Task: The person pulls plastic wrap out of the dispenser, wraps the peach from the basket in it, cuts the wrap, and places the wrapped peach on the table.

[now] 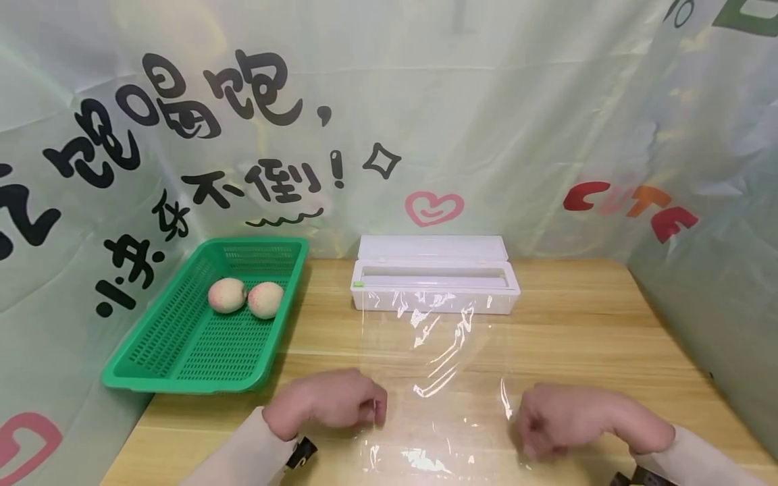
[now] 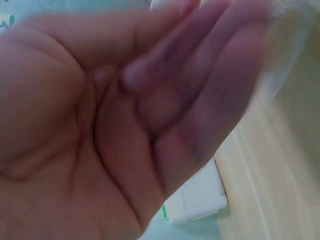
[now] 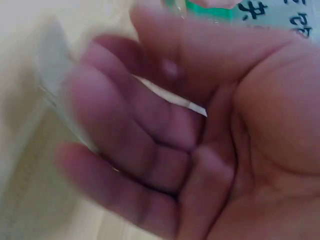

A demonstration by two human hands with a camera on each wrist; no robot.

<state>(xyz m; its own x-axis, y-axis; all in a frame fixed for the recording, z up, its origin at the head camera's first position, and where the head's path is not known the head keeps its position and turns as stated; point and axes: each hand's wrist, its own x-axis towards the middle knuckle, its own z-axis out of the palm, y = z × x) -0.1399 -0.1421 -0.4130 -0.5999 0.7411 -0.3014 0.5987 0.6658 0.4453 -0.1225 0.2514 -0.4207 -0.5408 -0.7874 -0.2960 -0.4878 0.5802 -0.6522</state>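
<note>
A clear sheet of cling film (image 1: 437,385) stretches over the wooden table from a white dispenser box (image 1: 435,277), whose lid stands raised at the back. At the film's left edge my left hand (image 1: 340,399) has its fingers curled and pinches it; the left wrist view shows a pale strip of film (image 2: 290,55) beyond the fingertips. My right hand (image 1: 562,420) pinches the opposite edge, fingers bent toward the thumb. A blurred fold of film (image 3: 52,60) shows past these fingers in the right wrist view.
On the left, a green plastic basket (image 1: 182,385) holds two peaches (image 1: 227,295). It sits partly over the left edge of the wooden table (image 1: 583,317). A printed curtain (image 1: 516,121) hangs behind and along both sides.
</note>
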